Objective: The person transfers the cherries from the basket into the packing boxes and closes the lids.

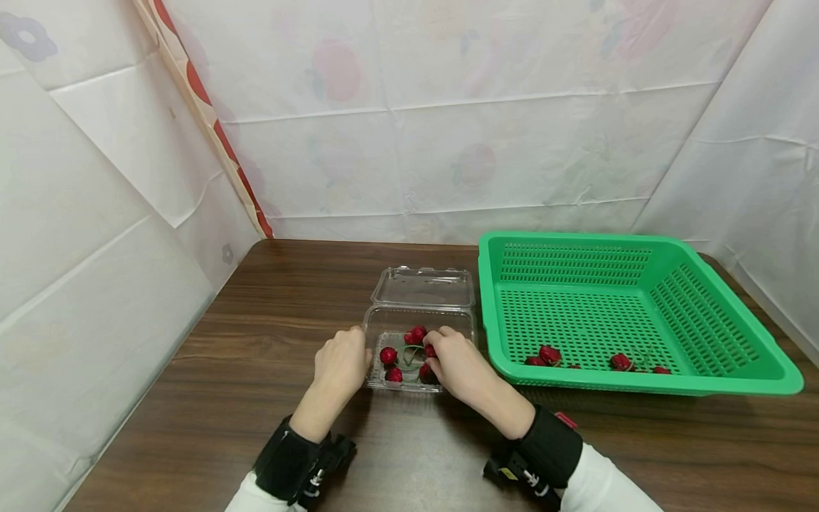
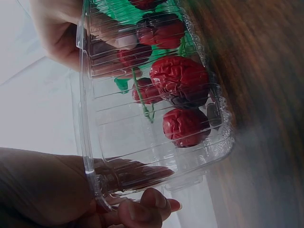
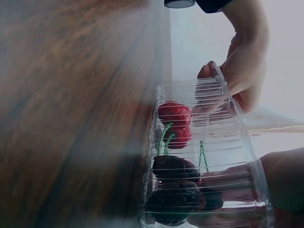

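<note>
Pinching a cherry (image 1: 430, 350) with thumb and fingers, the right hand (image 1: 462, 363) works inside the clear box (image 1: 384, 320), which sits between the two hands on the table (image 1: 269, 398). The left hand (image 1: 340, 358) grasps the box's side wall nearest it. Loose cherries (image 1: 387, 355) lie on the box floor: two close to the left hand, two just beyond the right fingertips, one under the right hand. Lid (image 1: 422, 286) open, beyond both hands. Green basket (image 1: 640, 384) to the right of the right hand, a few fruits (image 1: 550, 355) along its near side. For good handling: left hold firm enough to stop sliding, but not squeezing, since the thin plastic would likely flex. Right pinch best light, on the fruit's sides; skins look wrinkled and may dent. Stems (image 2: 138, 90) cross near neighbouring fruit and could snag, so slow, straight moves seem safest, knuckles clear of the rim.
</note>
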{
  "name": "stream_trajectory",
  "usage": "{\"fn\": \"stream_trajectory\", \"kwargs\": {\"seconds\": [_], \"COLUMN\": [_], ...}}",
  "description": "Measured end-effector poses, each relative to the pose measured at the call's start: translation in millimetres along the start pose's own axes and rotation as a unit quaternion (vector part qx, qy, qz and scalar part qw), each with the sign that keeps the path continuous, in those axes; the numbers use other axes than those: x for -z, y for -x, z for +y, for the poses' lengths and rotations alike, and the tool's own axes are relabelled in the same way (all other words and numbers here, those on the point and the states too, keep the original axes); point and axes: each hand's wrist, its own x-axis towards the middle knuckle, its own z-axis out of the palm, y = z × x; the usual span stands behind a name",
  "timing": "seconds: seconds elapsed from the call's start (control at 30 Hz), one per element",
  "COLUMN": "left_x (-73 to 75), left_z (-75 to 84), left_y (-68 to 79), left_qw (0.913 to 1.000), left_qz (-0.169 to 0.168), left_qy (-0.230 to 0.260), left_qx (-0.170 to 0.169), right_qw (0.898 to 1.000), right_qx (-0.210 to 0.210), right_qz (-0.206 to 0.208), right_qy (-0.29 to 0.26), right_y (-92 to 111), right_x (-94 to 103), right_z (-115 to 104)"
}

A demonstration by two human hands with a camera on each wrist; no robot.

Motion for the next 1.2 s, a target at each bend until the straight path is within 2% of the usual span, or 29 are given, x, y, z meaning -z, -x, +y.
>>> {"fn": "stream_trajectory", "kwargs": {"seconds": [0.4, 0.73, 1.2], "left_x": [0.9, 0.3, 0.0], "left_z": [0.2, 0.7, -0.4], "left_y": [0.2, -0.3, -0.5], "left_qw": [1.0000, 1.0000, 0.9999], "left_qz": [-0.006, -0.005, -0.010], "left_qy": [0.001, 0.002, 0.001], "left_qx": [0.001, 0.003, 0.005], "right_qw": [1.000, 1.000, 1.000], "right_qx": [-0.008, -0.009, 0.017], "right_qz": [-0.024, -0.023, 0.019], "right_qy": [-0.011, -0.007, -0.011], "right_y": [-3.5, -3.0, 3.5], "right_x": [-2.6, -2.4, 5.1], "right_z": [1.5, 3.5, 0.1]}}
